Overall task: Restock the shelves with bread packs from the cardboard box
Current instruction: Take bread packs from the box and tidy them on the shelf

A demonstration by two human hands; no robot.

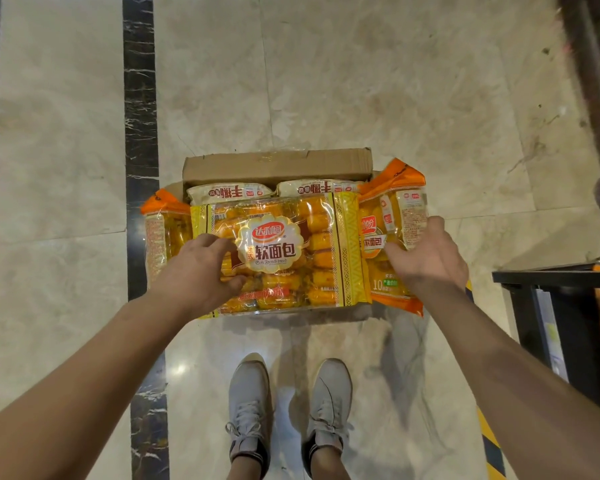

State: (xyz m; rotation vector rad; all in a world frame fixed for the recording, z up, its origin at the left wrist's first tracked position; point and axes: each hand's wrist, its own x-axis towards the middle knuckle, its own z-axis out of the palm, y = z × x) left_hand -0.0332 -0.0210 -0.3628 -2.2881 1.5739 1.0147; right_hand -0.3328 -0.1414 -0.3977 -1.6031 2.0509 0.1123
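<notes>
A cardboard box (278,166) stood on a pale marble floor (361,81) crossed by a dark stripe (141,98), with a black shelf (551,282) at the right edge and grey shoes (250,393) near the box. A yellow bread pack (326,244) lay flat across the box top, and an orange bread pack (392,202) leaned at its right side. The left hand (201,268) gripped the yellow bread pack's left part with curled fingers and thumb, while the right hand (426,251) clasped the orange bread pack between spread thumb and fingers.
</notes>
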